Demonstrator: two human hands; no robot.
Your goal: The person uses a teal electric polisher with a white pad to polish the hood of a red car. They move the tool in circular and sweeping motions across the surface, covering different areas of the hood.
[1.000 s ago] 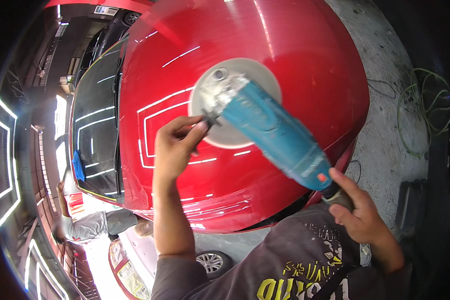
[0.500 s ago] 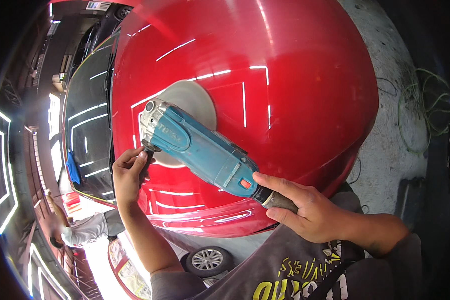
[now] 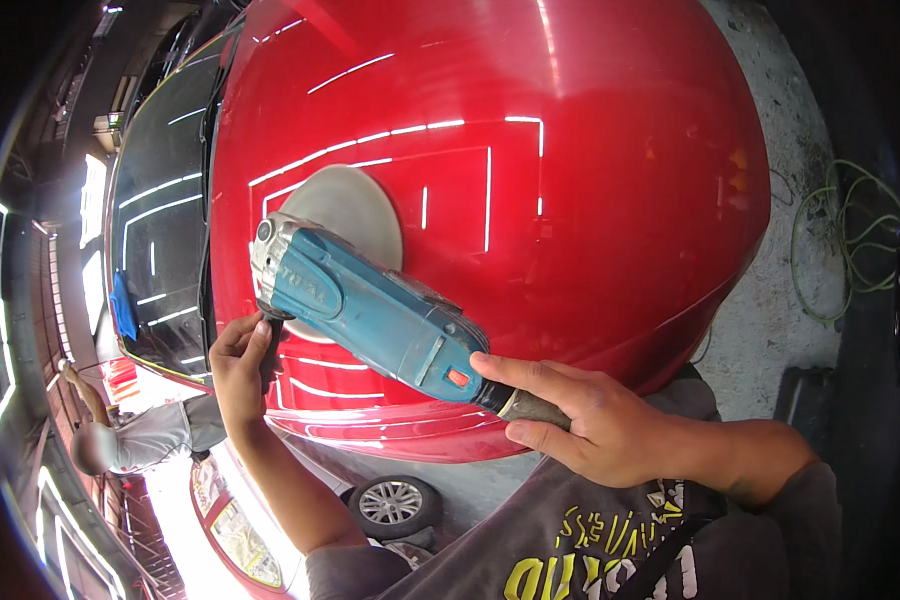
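Note:
A blue rotary polisher (image 3: 370,310) with a metal head lies across the red car hood (image 3: 610,190). Its round pale pad (image 3: 355,205) sits on the glossy paint, partly hidden by the tool body. My left hand (image 3: 238,365) is wrapped round the black side handle next to the metal head. At the rear end, my right hand (image 3: 595,415) grips the tail of the polisher, with the forefinger stretched along it near a small red switch (image 3: 458,378). Strip lights are mirrored in the paint around the pad.
A dark windshield (image 3: 160,230) rises beyond the hood on the left, with a blue cloth (image 3: 123,305) on it. Another person (image 3: 160,435) stands at the lower left. A wheel (image 3: 395,505) shows below the car. A coiled green hose (image 3: 850,240) lies on the floor at right.
Both hands and the polisher have shifted slightly left and down in the view. The car and surroundings have shifted a little too. My grip on the tool is unchanged.

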